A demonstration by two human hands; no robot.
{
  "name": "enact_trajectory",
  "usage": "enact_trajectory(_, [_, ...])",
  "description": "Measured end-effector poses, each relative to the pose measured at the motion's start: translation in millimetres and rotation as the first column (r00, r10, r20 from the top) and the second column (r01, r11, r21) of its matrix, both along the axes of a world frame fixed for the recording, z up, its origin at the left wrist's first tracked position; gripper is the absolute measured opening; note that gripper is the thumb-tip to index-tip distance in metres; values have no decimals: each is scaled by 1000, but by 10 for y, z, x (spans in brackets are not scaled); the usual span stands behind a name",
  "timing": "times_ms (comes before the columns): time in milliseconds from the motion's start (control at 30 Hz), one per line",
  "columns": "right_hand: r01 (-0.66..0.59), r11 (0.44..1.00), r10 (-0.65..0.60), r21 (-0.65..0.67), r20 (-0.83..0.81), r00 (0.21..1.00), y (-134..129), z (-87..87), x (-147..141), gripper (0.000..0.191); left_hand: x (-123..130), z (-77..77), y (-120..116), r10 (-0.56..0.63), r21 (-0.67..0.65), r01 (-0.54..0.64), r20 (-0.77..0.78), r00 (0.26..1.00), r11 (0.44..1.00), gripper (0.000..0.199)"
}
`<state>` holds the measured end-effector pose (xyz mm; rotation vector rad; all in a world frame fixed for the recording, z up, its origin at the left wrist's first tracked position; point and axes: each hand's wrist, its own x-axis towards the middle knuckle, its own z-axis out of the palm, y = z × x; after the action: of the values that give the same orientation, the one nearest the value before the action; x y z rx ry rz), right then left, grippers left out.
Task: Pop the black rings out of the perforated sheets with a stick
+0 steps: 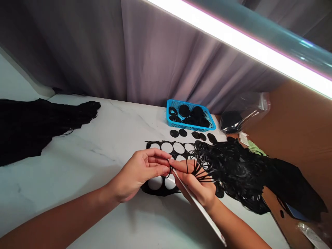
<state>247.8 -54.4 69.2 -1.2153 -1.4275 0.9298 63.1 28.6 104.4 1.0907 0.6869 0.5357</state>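
The left hand (137,174) pinches a thin black loop (169,173), its fingers (158,155) and thumb nearly closed on it. The right hand (194,183) has its fingers (183,166) curled shut around a bundle of thin black loops (204,169) and a long white strip (204,214). The two hands almost touch, and the bundle runs into a tangled black mass (236,169) to the right.

Under the hands lies a black sheet punched with round holes (158,192), partly hidden by them. Beyond it, loose black discs (174,133) sit just in front of a blue plastic basket (191,127) holding more discs (too heaped to count). A clear plastic bag (243,112) lies beside a cardboard box (298,121) at the right.

A black pile (38,124) rests far left on the white veined desk (77,166), with a grey curtain (155,52) behind and a bright light tube (246,41) overhead.
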Motion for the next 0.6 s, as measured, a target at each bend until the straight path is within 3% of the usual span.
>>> enact_trajectory(100, [-50,987,26,151,158,987,17,-12,64,17,4,-21,-2,6,-4,-6,-20,1000,1000,30])
enact_trajectory(233, [-130,900,-80,415,452,888,63,-46,83,17,17,-37,3,7,-2,-7,-52,999,1000,32])
enact_trajectory(333, [-16,875,-205,484,400,893,85,-52,38,16,13,-15,4,-11,38,14,-67,998,999,35])
enact_trajectory(400, [134,910,-245,392,248,937,98,-27,6,12,5,11,3,-20,64,25,-80,997,998,36])
enact_trajectory(467, [218,957,-231,189,49,972,116,11,-9,10,-1,32,2,-20,69,26,-85,996,997,37])
enact_trajectory(600, [159,981,-186,-115,-287,940,163,57,9,20,-3,35,7,2,30,0,-68,998,1000,39])
